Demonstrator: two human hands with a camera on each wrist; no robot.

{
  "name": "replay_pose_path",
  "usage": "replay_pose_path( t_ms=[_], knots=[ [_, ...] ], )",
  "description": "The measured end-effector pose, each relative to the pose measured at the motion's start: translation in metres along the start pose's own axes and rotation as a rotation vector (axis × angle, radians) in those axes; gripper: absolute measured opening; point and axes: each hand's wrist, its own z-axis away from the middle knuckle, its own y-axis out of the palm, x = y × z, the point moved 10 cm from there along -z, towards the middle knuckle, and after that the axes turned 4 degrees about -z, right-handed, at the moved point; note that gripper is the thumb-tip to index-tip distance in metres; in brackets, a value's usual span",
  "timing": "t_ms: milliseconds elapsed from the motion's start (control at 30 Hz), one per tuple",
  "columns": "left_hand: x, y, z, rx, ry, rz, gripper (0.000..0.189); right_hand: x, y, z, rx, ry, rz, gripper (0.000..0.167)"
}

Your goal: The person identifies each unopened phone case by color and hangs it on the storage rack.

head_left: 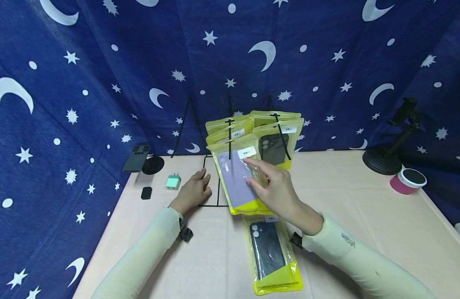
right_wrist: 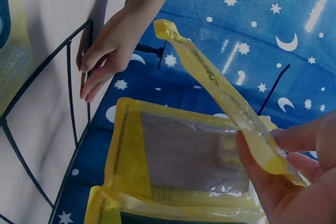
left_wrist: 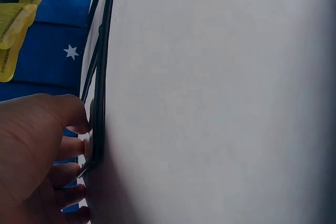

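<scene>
My left hand (head_left: pixel 192 191) grips the base of a black wire display rack (head_left: pixel 218 193); in the left wrist view thumb and fingers curl around its wire. My right hand (head_left: pixel 282 191) is at the front lilac phone case in its clear-and-yellow pouch (head_left: pixel 235 182), which hangs from a rack prong. Seen edge-on in the right wrist view, a yellow pouch (right_wrist: pixel 220 93) passes between the thumb and fingers. Beside and behind it hang more pouches, one with a dark grey case (head_left: pixel 276 151). Another pouch with a black phone case (head_left: pixel 267 249) lies on the table below.
On the left stand a phone on a round-based holder (head_left: pixel 136 158), a mint charger plug (head_left: pixel 173 182) and a small black item (head_left: pixel 146 193). A black stand (head_left: pixel 383 160) and a pink-and-white round container (head_left: pixel 407 181) are at right. Starry blue cloth (head_left: pixel 215 54) hangs behind the table.
</scene>
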Motion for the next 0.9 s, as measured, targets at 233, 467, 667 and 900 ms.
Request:
replay_pose_path(
  t_ms=[233,467,667,900],
  knots=[
    [-0.001,0.001,0.0,0.008,0.0,-0.003,0.056,-0.008,0.002,-0.002,-0.012,0.022,-0.016,0.052],
    [0.0,0.001,0.0,0.001,0.011,-0.01,0.057,-0.016,0.005,0.0,-0.004,0.08,-0.052,0.048],
    [0.0,0.001,-0.001,-0.001,0.013,-0.014,0.056,-0.021,0.01,0.002,0.015,0.096,-0.06,0.047],
    [-0.001,0.002,0.0,0.011,0.007,-0.02,0.057,-0.022,0.013,0.005,0.036,0.084,-0.092,0.047]
  ],
)
